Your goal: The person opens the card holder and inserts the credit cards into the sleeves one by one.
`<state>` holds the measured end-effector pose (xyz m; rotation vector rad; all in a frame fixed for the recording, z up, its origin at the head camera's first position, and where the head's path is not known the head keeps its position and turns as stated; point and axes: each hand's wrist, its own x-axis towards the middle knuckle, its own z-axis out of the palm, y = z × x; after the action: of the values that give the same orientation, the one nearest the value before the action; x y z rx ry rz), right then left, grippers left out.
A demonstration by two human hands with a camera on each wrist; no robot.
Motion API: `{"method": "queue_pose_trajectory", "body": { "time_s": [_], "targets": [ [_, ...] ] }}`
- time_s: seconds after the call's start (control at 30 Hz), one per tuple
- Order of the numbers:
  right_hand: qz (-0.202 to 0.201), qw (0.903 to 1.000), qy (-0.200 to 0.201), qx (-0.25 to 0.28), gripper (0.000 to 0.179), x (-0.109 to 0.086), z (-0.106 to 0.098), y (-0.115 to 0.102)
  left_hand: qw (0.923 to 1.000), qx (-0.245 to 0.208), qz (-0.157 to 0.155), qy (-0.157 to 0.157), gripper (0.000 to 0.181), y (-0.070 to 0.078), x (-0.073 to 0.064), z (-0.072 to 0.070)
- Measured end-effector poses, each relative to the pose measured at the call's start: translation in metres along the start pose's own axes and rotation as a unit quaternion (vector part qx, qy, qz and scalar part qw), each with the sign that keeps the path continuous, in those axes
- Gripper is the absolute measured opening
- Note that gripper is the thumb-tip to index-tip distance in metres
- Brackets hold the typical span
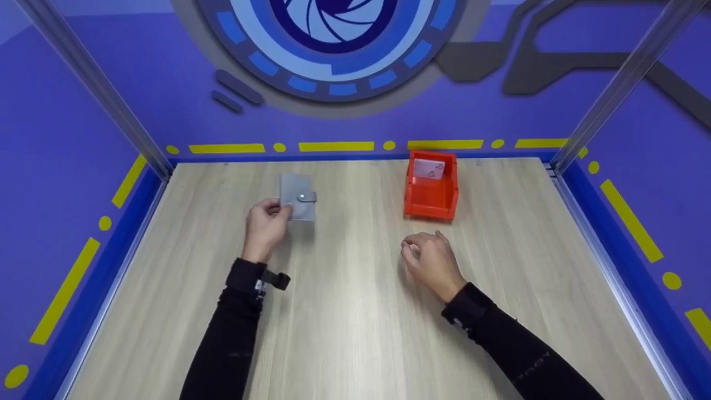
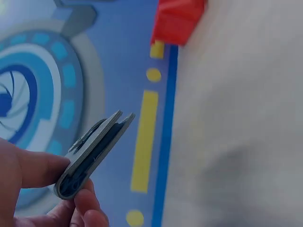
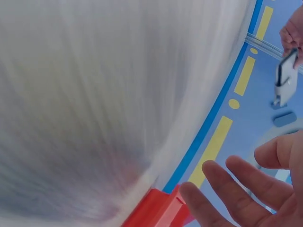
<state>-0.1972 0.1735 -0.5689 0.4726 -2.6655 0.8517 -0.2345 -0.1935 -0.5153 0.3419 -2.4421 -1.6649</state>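
A grey card holder [image 1: 298,198] with a snap strap on its right side is pinched by my left hand [image 1: 265,226], thumb on its front face. In the left wrist view the card holder [image 2: 92,156] appears folded, edge-on, with dark inner layers showing, and held above the table. My right hand [image 1: 432,261] hovers near the front of a red bin [image 1: 430,194], its fingers loosely bent and holding nothing. In the right wrist view the fingers of the right hand [image 3: 255,189] are spread apart. A pinkish-white card [image 1: 429,169] leans inside the bin at the back.
The pale wooden table [image 1: 355,311] is bounded by blue-purple panels with yellow markings. Metal frame posts [image 1: 100,83] stand at the back corners. The red bin sits near the back wall, right of centre.
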Motion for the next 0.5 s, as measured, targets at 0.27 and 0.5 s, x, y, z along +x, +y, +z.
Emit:
{"method": "queue_pose_trajectory", "body": {
  "time_s": [0.27, 0.5],
  "targets": [
    [0.017, 0.9995, 0.006, 0.025, 0.015, 0.001, -0.01, -0.007, 0.9977, -0.031, 0.033, -0.049, 0.025, 0.026, -0.037, 0.037],
    [0.03, 0.9984, 0.01, 0.046, 0.014, 0.01, -0.021, -0.025, 0.9941, -0.057, 0.035, -0.085, 0.023, 0.036, -0.057, 0.067]
  ]
}}
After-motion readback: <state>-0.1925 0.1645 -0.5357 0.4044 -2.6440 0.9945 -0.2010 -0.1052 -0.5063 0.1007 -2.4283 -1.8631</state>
